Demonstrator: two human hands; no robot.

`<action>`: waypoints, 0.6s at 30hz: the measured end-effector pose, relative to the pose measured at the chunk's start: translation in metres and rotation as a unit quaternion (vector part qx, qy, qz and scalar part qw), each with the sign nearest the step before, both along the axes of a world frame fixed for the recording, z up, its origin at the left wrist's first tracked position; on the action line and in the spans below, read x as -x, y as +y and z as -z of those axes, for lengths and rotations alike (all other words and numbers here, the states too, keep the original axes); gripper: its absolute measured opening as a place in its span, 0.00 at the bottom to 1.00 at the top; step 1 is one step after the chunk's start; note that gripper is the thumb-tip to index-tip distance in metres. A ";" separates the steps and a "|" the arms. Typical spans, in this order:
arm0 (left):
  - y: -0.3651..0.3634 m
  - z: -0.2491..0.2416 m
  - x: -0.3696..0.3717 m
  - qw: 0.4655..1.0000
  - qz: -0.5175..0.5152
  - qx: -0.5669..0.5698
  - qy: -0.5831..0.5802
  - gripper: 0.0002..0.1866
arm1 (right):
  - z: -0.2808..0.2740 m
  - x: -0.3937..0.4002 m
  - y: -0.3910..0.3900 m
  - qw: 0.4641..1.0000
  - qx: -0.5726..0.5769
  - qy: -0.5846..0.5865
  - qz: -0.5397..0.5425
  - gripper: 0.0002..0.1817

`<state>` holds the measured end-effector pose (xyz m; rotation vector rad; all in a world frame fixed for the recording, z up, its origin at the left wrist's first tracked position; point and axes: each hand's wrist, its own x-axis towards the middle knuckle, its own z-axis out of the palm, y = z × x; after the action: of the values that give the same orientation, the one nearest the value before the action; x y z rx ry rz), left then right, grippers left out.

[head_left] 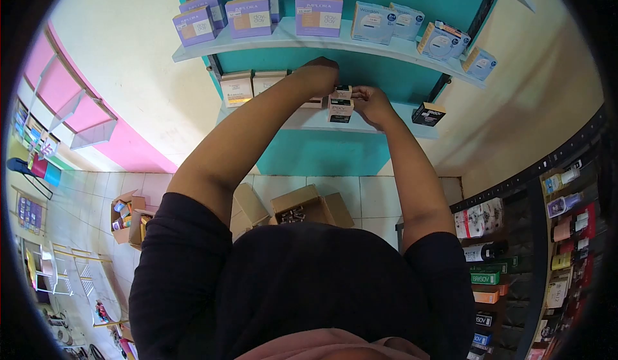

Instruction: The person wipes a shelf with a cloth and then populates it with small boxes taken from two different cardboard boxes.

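On the lower shelf (370, 126), small white-and-black Pixy boxes (340, 110) stand one behind another. My left hand (320, 75) is at the back left of these boxes, its fingers bent and their tips hidden, so what it holds cannot be made out. Fingers of my right hand (373, 106) are bent against the right side of the rear small box (343, 92). Cream boxes (237, 88) stand left of my hands, partly behind my left forearm. A black box (428, 114) sits near the shelf's right end.
The upper shelf (270, 40) carries purple boxes (318, 17) and blue boxes (373, 23). Below, an open cardboard box (338, 210) holding small items is on the tiled floor. A product rack (537, 231) stands at the right; another carton (122, 234) is at the left.
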<state>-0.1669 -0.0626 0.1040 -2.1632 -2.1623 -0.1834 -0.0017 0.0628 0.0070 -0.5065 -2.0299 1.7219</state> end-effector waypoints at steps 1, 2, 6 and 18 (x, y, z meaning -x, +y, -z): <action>0.000 0.000 0.000 1.000 -0.004 0.001 -0.007 0.08 | 0.003 0.001 0.003 1.000 0.015 0.011 -0.006 0.17; -0.001 0.000 0.000 1.000 -0.004 0.001 -0.007 0.08 | 0.006 0.002 0.005 0.999 0.031 0.022 -0.011 0.17; -0.002 0.002 0.001 1.000 0.011 -0.020 -0.001 0.08 | 0.002 0.000 0.003 1.000 -0.007 0.005 -0.003 0.17; 0.001 0.004 0.005 1.000 0.024 -0.015 0.014 0.08 | 0.003 0.002 0.005 1.000 0.004 -0.008 -0.011 0.17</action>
<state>-0.1716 -0.0617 0.1000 -2.1891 -2.0813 -0.1854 -0.0032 0.0679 0.0044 -0.5037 -2.0496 1.7444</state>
